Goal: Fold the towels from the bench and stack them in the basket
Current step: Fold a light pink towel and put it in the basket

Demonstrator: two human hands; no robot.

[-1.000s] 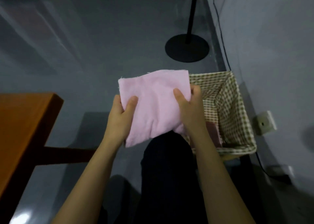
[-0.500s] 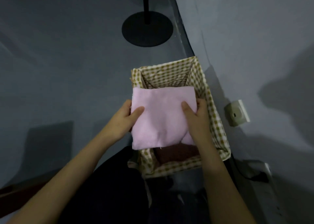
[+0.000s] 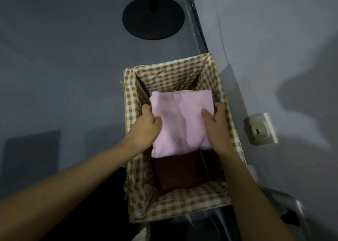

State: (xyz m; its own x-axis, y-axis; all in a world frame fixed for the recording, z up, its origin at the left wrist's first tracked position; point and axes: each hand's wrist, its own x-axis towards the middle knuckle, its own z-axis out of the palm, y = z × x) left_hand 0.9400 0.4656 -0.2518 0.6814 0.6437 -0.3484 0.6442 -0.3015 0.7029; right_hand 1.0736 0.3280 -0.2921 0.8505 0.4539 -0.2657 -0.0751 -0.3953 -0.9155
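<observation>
A folded pink towel [image 3: 181, 120] is gripped between left hand [image 3: 146, 123] and right hand [image 3: 216, 123], inside the basket [image 3: 175, 204], over a maroon towel [image 3: 181, 173] nearer the wrists.

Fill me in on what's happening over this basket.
A person is lowering a folded pink towel into the gingham-lined basket. The left hand grips its left edge and the right hand its right edge. A folded dark red towel already lies at the bottom, partly under the pink one.
</observation>
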